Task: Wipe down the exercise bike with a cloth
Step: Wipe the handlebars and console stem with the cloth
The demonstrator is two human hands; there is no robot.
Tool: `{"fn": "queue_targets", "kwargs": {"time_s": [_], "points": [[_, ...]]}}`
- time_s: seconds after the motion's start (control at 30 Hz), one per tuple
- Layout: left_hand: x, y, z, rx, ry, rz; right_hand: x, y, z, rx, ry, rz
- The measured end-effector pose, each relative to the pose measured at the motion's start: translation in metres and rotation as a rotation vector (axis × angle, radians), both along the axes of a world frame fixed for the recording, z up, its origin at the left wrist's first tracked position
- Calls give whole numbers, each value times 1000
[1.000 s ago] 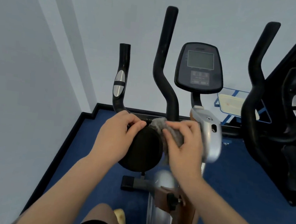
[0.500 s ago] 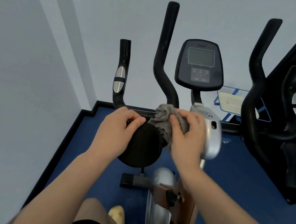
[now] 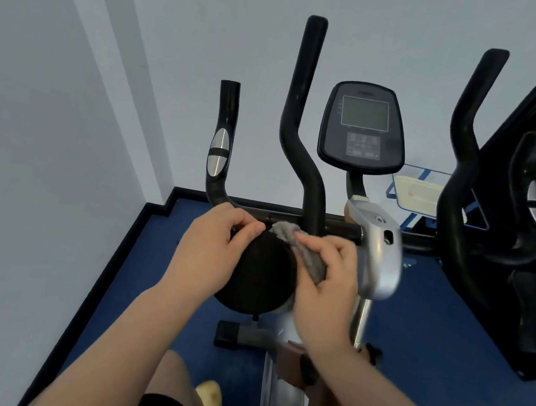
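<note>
My left hand [image 3: 212, 250] curls over the upper left edge of a round black disc [image 3: 258, 278] on the exercise bike [image 3: 376, 257], fingers hooked at its rim to steady it, while my right hand [image 3: 324, 281] pinches a grey cloth [image 3: 301, 249] bunched between thumb and fingers and presses it against the disc's upper right edge. The two hands sit close together, nearly touching at the top of the disc, with the cloth just between them. The cloth looks soft, light and fluffy; I judge it will fold and bunch easily, so it is best held wadded in the palm with the fingers spread behind it. The bike looks heavy and rigid, its disc and black bars likely smooth and a little slick, so bracing a fixed part with the free hand seems wise. By count: one cloth, one disc, one console [image 3: 363, 130] with a grey screen, one silver column housing [image 3: 380, 254], and three upright black handlebar bars in front of me: a short one at left [image 3: 222, 138], a tall one in the middle [image 3: 302, 114], and another at right [image 3: 464, 147].
</note>
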State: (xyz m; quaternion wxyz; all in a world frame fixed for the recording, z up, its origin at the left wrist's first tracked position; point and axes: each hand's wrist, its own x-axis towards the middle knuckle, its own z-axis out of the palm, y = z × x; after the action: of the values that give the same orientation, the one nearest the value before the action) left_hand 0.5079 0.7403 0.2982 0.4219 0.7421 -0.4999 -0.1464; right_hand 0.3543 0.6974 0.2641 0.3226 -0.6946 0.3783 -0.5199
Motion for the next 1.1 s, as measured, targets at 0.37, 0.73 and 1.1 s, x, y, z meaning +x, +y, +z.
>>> {"fn": "queue_targets", "kwargs": {"time_s": [0.37, 0.73, 1.1], "points": [[-3, 0, 0, -40, -10, 8, -7, -22, 9, -18, 47, -24], [-4, 1, -5, -17, -26, 75, -7, -38, 19, -2, 88, -35], [-4, 0, -5, -26, 30, 88, -13, -22, 21, 198, 79, 67]]}}
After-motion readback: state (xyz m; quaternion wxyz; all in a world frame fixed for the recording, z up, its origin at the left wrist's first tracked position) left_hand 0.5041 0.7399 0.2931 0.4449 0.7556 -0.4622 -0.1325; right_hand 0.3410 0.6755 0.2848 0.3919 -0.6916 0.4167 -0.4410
